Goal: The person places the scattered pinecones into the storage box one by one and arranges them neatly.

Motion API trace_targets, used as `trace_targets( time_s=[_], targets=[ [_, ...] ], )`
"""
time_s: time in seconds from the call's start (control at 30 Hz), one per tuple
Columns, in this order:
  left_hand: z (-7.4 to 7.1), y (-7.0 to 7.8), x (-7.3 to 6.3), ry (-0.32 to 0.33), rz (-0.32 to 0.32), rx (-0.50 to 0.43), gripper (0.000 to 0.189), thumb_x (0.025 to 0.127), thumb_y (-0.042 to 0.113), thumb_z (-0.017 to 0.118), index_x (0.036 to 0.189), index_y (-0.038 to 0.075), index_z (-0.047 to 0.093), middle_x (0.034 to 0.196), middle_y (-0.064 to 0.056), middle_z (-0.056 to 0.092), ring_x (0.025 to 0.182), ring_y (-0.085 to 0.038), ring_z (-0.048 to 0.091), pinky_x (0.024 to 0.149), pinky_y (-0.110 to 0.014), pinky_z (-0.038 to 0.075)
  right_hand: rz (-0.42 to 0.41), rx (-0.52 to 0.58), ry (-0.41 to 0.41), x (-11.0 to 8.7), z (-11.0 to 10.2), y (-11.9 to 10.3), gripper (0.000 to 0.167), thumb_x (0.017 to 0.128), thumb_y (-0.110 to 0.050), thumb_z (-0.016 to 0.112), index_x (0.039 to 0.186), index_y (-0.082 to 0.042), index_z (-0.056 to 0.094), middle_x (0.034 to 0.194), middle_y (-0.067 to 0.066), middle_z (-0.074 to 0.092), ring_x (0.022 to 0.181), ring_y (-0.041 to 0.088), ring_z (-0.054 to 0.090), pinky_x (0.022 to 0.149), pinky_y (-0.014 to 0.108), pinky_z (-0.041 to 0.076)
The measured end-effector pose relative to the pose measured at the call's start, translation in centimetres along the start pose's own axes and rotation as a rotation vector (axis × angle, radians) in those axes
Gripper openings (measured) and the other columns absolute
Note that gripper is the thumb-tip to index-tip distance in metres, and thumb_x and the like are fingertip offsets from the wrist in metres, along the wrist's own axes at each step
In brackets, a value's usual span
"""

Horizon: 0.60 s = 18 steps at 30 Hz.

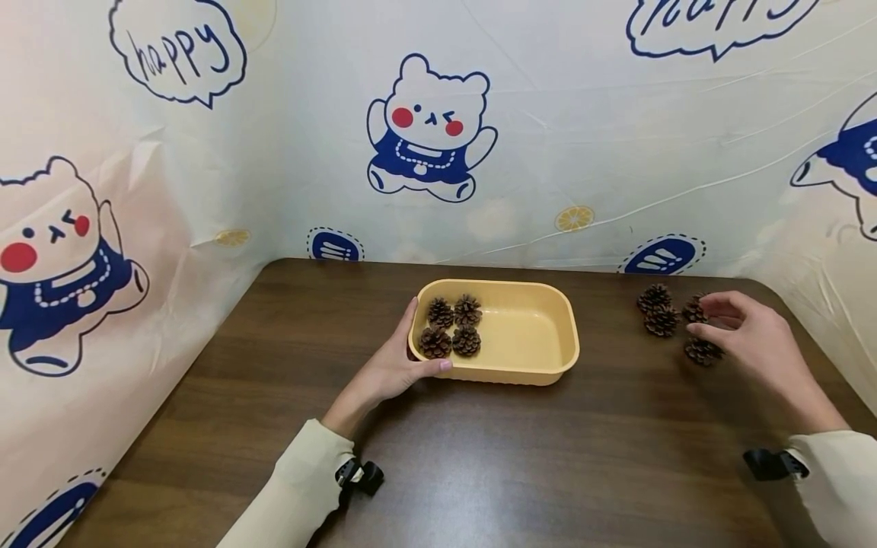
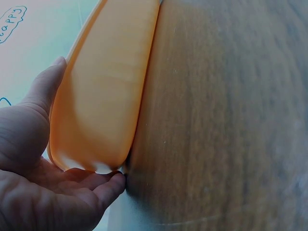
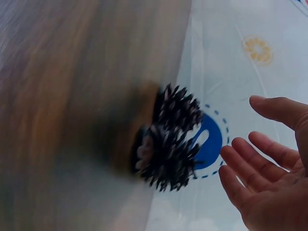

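Note:
A yellow rectangular plastic container (image 1: 510, 373) stands on the table with several brown pine cones (image 1: 467, 341) in its left end. My left hand (image 1: 400, 365) grips that end, thumb along the near wall and fingers round the far side; the left wrist view shows the thumb and fingers about the container (image 2: 101, 96). At the right my right hand (image 1: 757, 339) hovers over a loose group of pine cones (image 1: 661, 320), partly covering one. In the right wrist view the hand (image 3: 269, 168) has spread fingers with nothing between them, apart from two pine cones (image 3: 168, 159).
The dark wooden table (image 1: 479, 457) meets a printed cloth backdrop (image 1: 548, 152) with bears at the back and both sides. Bare tabletop lies between the container and the loose pine cones. Dark straps (image 1: 359, 473) sit on both sleeves.

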<state>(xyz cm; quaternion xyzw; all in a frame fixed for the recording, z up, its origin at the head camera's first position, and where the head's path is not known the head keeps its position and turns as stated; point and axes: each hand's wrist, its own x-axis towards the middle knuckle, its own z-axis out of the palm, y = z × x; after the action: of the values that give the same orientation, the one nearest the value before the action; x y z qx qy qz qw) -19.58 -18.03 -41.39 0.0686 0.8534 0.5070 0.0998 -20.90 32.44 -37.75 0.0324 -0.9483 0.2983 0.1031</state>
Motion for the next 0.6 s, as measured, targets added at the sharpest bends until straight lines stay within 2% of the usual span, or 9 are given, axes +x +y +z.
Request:
trace_targets(
  time_s=[0.1, 0.13, 0.17, 0.23, 0.37, 0.5, 0.57, 0.6],
  targets=[
    [0.0, 0.0, 0.0, 0.001, 0.001, 0.004, 0.128, 0.086, 0.032, 0.089, 0.169, 0.028, -0.008, 0.175, -0.018, 0.016, 0.156, -0.034, 0.03, 0.128, -0.055, 0.022, 0.009, -0.012, -0.014, 0.1, 0.0, 0.8, 0.046, 0.097, -0.028, 0.077, 0.129, 0.003, 0.063, 0.128, 0.032, 0.066, 0.1, 0.013, 0.068, 0.068, 0.008, 0.039],
    [0.0, -0.1, 0.0, 0.002, 0.002, 0.003, 0.128, 0.086, 0.032, 0.089, 0.169, 0.028, -0.008, 0.175, -0.018, 0.017, 0.156, -0.034, 0.03, 0.128, -0.055, 0.022, 0.011, -0.014, -0.021, 0.1, 0.1, 1.1, 0.047, 0.097, -0.028, 0.077, 0.129, 0.003, 0.063, 0.129, 0.033, 0.065, 0.105, 0.028, 0.068, 0.068, 0.009, 0.038],
    [0.0, -0.1, 0.1, 0.002, 0.002, 0.004, 0.128, 0.086, 0.032, 0.089, 0.169, 0.028, -0.008, 0.175, -0.018, 0.017, 0.156, -0.034, 0.03, 0.128, -0.055, 0.022, 0.014, -0.022, -0.026, 0.2, 0.1, 1.3, 0.047, 0.097, -0.029, 0.077, 0.13, 0.002, 0.063, 0.13, 0.033, 0.065, 0.107, 0.032, 0.068, 0.069, 0.009, 0.038],
    [0.0, -0.1, 0.1, 0.003, 0.002, 0.003, 0.128, 0.085, 0.032, 0.089, 0.17, 0.028, -0.007, 0.175, -0.018, 0.017, 0.156, -0.033, 0.03, 0.128, -0.054, 0.022, 0.014, -0.025, -0.042, 0.3, 0.1, 1.7, 0.048, 0.097, -0.028, 0.076, 0.131, 0.003, 0.062, 0.132, 0.034, 0.064, 0.12, 0.053, 0.058, 0.071, 0.011, 0.037],
    [0.1, -0.1, 0.0, -0.001, 0.002, -0.007, 0.128, 0.086, 0.031, 0.089, 0.17, 0.028, -0.007, 0.175, -0.018, 0.016, 0.156, -0.033, 0.03, 0.128, -0.054, 0.022, 0.014, -0.038, -0.069, 0.5, 0.2, 2.6, 0.048, 0.098, -0.028, 0.076, 0.131, 0.004, 0.061, 0.132, 0.035, 0.063, 0.122, 0.058, 0.056, 0.073, 0.016, 0.036],
    [0.1, -0.1, 0.0, -0.002, 0.002, -0.013, 0.128, 0.085, 0.031, 0.089, 0.17, 0.028, -0.007, 0.175, -0.017, 0.014, 0.156, -0.034, 0.029, 0.128, -0.055, 0.021, 0.007, -0.044, -0.088, 0.6, 0.2, 3.3, 0.049, 0.098, -0.026, 0.076, 0.132, 0.005, 0.061, 0.132, 0.037, 0.063, 0.119, 0.059, 0.058, 0.069, 0.014, 0.038],
    [0.0, -0.1, 0.0, -0.002, 0.002, -0.015, 0.128, 0.085, 0.031, 0.089, 0.17, 0.029, -0.007, 0.175, -0.017, 0.014, 0.157, -0.033, 0.028, 0.128, -0.055, 0.02, 0.004, -0.039, -0.102, 0.6, 0.2, 3.6, 0.05, 0.098, -0.026, 0.075, 0.133, 0.005, 0.061, 0.132, 0.039, 0.062, 0.118, 0.058, 0.06, 0.067, 0.012, 0.04],
    [0.0, -0.1, 0.1, -0.002, 0.003, -0.016, 0.128, 0.085, 0.031, 0.089, 0.17, 0.029, -0.007, 0.175, -0.017, 0.014, 0.157, -0.033, 0.028, 0.128, -0.055, 0.02, 0.003, -0.041, -0.11, 0.6, 0.1, 3.8, 0.05, 0.097, -0.026, 0.076, 0.134, 0.006, 0.061, 0.132, 0.039, 0.062, 0.11, 0.05, 0.067, 0.066, 0.011, 0.04]
  ],
)
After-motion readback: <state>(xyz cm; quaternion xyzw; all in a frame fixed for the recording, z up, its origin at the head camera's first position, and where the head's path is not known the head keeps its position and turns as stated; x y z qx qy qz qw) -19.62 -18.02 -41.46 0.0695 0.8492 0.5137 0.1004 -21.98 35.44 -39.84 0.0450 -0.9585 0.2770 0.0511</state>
